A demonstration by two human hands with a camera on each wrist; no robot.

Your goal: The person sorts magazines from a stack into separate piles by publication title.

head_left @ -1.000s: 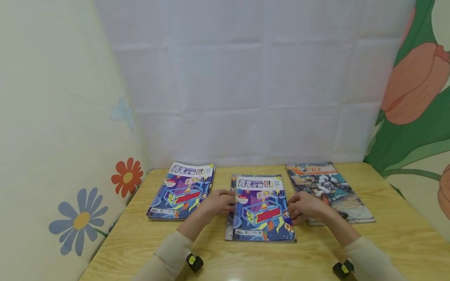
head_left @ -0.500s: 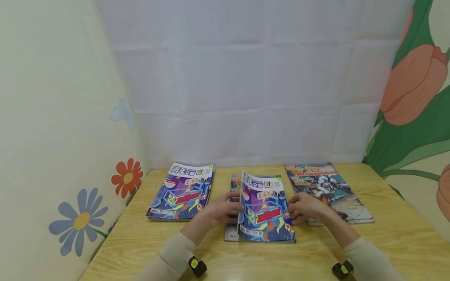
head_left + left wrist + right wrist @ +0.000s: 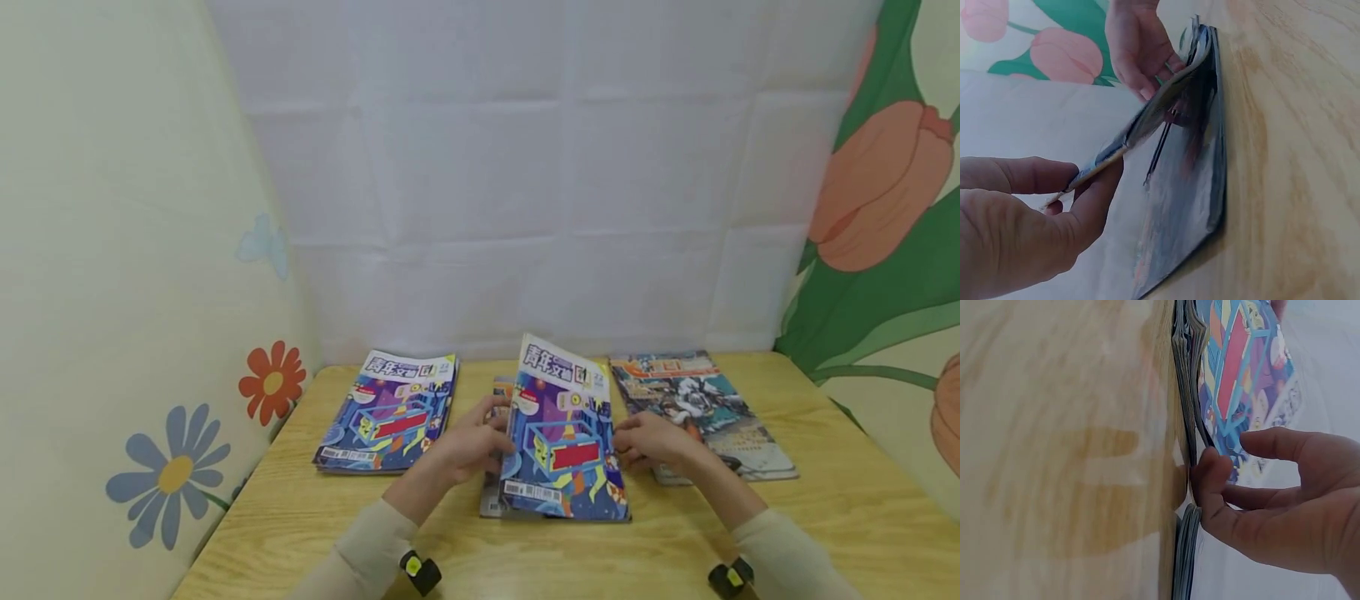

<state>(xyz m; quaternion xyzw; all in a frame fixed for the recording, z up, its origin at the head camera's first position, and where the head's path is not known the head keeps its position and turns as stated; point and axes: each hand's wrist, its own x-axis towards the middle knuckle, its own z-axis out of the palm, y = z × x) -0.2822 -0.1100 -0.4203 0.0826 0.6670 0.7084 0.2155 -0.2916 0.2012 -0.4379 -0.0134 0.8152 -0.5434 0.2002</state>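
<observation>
In the head view, a magazine (image 3: 564, 446) with a purple-blue cover is tilted, its left side raised above another magazine (image 3: 491, 500) with a greyish cover beneath it. My left hand (image 3: 471, 442) pinches its left edge between thumb and fingers; the left wrist view shows the pinched edge (image 3: 1094, 169) bent upward, with a dark gap below. At the right edge my right hand (image 3: 651, 440) rests, fingers relaxed. From the right wrist, a bent finger (image 3: 1211, 472) touches the magazines' edge, while the other fingers stand apart from the cover.
On the left of the wooden table (image 3: 315, 533) lies a stack of magazines (image 3: 390, 412) with a matching purple cover. Magazines with an armoured figure on the cover (image 3: 705, 408) lie to the right, partly behind my right hand. A white cloth (image 3: 480, 183) hangs behind.
My left hand has taken the left edge of the purple-covered magazine and lifted it, tilting it up to the right and showing more of the magazine below. My right hand has stayed in place.
</observation>
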